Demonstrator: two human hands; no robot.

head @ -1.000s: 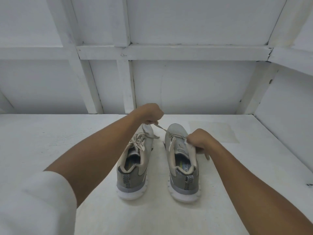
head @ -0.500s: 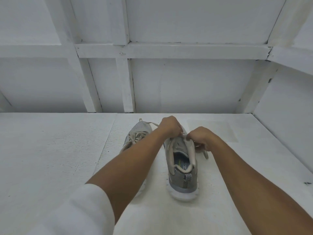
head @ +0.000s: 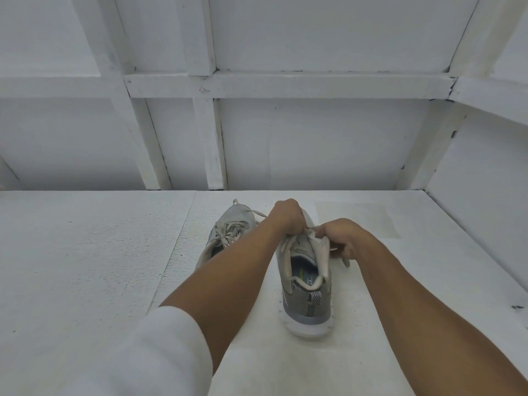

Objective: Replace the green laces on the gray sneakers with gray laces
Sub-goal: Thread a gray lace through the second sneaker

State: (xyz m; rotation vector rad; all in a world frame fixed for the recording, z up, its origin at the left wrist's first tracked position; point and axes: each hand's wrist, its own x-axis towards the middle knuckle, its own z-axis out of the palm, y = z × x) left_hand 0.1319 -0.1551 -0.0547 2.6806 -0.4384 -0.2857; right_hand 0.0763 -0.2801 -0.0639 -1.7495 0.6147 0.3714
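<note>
Two gray sneakers stand heels toward me on the white table (head: 85, 267). The right sneaker (head: 307, 292) has its tongue area under both hands. My left hand (head: 287, 217) reaches across and pinches the gray lace (head: 310, 231) at the top eyelets. My right hand (head: 347, 238) grips the lace and the shoe's right collar edge; a lace end (head: 346, 261) hangs below it. The left sneaker (head: 228, 232), laced with pale gray laces, is partly hidden behind my left forearm. No green lace is visible.
White panelled walls with beams (head: 285, 84) close off the back and right side of the table. A faint pale rectangular patch (head: 357, 221) lies on the surface beyond the right sneaker. My white sleeve (head: 160, 352) fills the lower left.
My left hand has moved from above the left sneaker across to the right sneaker's eyelets, meeting my right hand. The lace it drew out is now gathered between both hands.
</note>
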